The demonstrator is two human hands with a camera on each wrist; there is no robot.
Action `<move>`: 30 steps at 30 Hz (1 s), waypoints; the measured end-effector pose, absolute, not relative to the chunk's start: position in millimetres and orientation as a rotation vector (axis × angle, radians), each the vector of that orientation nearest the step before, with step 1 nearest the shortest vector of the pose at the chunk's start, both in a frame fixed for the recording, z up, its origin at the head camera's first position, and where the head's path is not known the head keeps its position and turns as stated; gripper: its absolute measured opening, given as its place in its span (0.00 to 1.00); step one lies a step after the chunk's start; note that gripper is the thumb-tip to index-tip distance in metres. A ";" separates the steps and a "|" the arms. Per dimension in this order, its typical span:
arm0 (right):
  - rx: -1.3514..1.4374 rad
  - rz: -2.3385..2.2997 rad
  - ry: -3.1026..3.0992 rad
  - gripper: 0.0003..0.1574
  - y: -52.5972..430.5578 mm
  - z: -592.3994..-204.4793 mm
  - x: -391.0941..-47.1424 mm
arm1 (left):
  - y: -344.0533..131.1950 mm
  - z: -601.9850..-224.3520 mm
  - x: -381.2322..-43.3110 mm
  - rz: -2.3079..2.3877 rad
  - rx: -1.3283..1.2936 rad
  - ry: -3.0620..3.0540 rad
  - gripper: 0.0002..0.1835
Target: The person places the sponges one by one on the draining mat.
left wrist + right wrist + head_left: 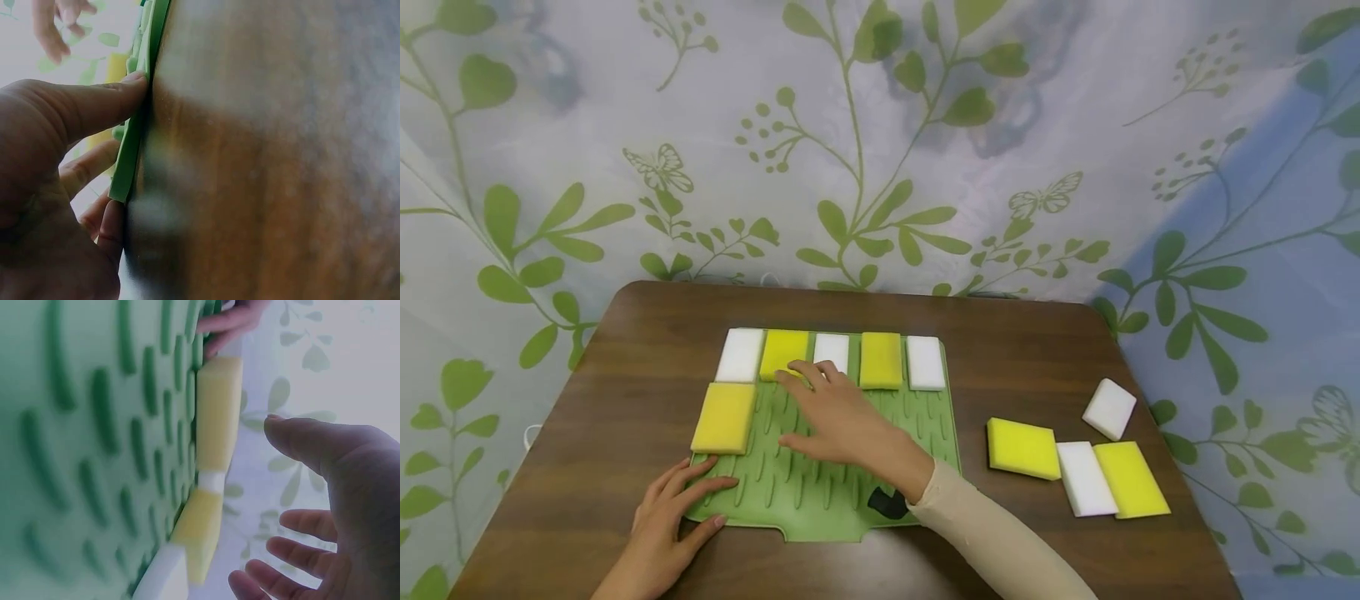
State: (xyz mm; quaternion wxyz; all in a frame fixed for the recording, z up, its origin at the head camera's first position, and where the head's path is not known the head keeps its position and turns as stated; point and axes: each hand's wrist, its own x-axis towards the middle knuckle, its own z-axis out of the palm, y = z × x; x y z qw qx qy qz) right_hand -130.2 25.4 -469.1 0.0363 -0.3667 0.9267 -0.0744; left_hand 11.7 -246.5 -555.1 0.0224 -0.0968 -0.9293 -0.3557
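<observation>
A green ridged mat [820, 532] lies on the table, with a row of alternating white and yellow sponge blocks along its far edge. One more yellow block [724, 418] sits below the white block [741, 354] at the left end. My left hand [670, 518] rests at the mat's near left corner, fingers spread; in the left wrist view its thumb [109, 103] touches the mat's edge. Over the mat, my right hand [842, 421] hovers empty with relaxed fingers, overlapping the second yellow block [784, 346] and the middle white block [832, 348]. The right wrist view shows its palm side holding nothing.
Right of the mat lie loose blocks: a yellow one [1022, 448], a white one [1086, 479] touching another yellow one [1131, 479], and a tilted white one [1109, 408] behind them. A black band [887, 503] shows by the right wrist. A leaf-patterned curtain [880, 150] hangs behind the table.
</observation>
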 end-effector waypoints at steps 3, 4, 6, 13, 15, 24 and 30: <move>-1.085 -0.270 2.859 0.54 43.1 -470.9 -131.1 | -248.8 -557.2 12.9 -1.087 -0.293 -2.887 0.28; -1.066 -0.286 2.864 0.54 48.8 -472.4 -131.1 | -249.4 -557.8 13.2 -1.091 -0.290 -2.890 0.28; -1.029 -0.322 2.878 0.54 60.2 -474.6 -131.0 | -250.1 -558.9 13.5 -1.096 -0.286 -2.891 0.28; -0.884 -0.515 2.925 0.53 107.1 -481.1 -125.8 | -248.9 -558.8 12.6 -1.108 -0.281 -2.887 0.28; -0.824 -0.566 2.940 0.52 121.3 -482.4 -122.4 | -248.2 -558.6 12.2 -1.108 -0.287 -2.879 0.28; -0.541 -0.711 3.031 0.51 180.8 -488.7 -101.8 | -248.4 -559.0 9.7 -1.109 -0.301 -2.884 0.28; -0.367 -0.725 3.076 0.52 217.6 -499.3 -87.3 | -248.1 -560.4 7.5 -1.109 -0.319 -2.868 0.29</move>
